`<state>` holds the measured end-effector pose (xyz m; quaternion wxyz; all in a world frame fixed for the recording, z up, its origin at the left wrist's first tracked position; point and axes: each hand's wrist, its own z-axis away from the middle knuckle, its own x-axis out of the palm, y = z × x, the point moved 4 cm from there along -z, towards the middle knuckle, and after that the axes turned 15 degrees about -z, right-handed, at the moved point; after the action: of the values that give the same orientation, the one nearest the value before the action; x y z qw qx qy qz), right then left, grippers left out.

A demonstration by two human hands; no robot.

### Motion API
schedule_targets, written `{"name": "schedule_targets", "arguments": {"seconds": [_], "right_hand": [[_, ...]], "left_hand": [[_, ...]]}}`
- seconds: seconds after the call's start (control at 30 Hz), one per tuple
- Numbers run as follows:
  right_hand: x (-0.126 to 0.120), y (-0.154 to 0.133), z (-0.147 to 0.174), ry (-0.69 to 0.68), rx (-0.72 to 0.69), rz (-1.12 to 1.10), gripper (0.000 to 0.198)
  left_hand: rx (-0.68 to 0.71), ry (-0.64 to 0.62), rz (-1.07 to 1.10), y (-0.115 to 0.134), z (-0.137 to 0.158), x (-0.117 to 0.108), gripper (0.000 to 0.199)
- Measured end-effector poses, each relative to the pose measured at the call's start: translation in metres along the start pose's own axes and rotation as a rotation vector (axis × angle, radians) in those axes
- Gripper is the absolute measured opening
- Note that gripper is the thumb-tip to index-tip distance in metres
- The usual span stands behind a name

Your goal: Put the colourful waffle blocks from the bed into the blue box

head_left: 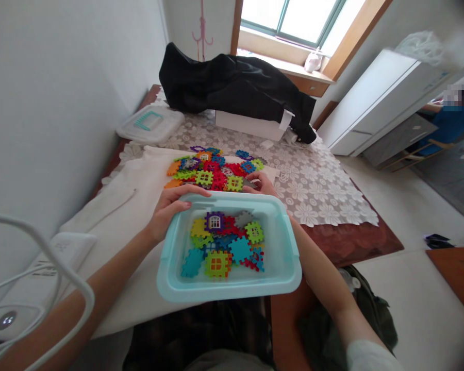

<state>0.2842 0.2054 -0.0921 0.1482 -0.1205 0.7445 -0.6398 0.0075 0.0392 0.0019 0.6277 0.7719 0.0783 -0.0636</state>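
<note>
Head view | left hand (169, 210) grips bin (170, 278) rim | right hand (260, 183) pinching blocks (216, 172)

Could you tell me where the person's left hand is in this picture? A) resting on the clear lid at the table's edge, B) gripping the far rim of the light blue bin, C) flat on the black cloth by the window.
B: the left hand grips the far rim of the light blue bin, which holds colourful blocks.
</note>
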Motion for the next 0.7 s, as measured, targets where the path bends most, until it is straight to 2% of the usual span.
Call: {"name": "schedule_targets", "arguments": {"seconds": [0.1, 0.23, 0.4, 0.5, 0.57, 0.63, 0.7], "right_hand": [[0.001, 0.001, -0.001, 0.027, -0.002, -0.089, 0.051], [0.002, 0.001, -0.003, 0.008, -0.031, -0.013, 0.043], [-0.007, -0.011, -0.004, 0.153, -0.091, -0.040, 0.038], [-0.017, -0.022, -0.005, 0.236, -0.074, -0.209, 0.043], [-0.021, -0.029, -0.005, 0.236, -0.034, -0.404, 0.050], [-0.021, -0.039, -0.001, 0.171, -0.018, -0.623, 0.055], [-0.016, -0.051, 0.006, 0.048, -0.032, -0.770, 0.055]], "left_hand": [[-0.005, 0.008, -0.017, 0.001, 0.000, -0.001, 0.032], [-0.006, 0.013, -0.036, 0.001, 0.001, -0.001, 0.033], [-0.008, 0.012, -0.012, 0.000, 0.001, 0.000, 0.032], [-0.017, 0.007, -0.007, 0.000, 0.001, 0.001, 0.032], [-0.018, 0.005, -0.011, 0.000, 0.002, 0.001, 0.032], [-0.017, 0.006, -0.009, 0.001, 0.002, 0.001, 0.032], [-0.016, 0.002, -0.007, 0.002, 0.002, 0.001, 0.032]]}}
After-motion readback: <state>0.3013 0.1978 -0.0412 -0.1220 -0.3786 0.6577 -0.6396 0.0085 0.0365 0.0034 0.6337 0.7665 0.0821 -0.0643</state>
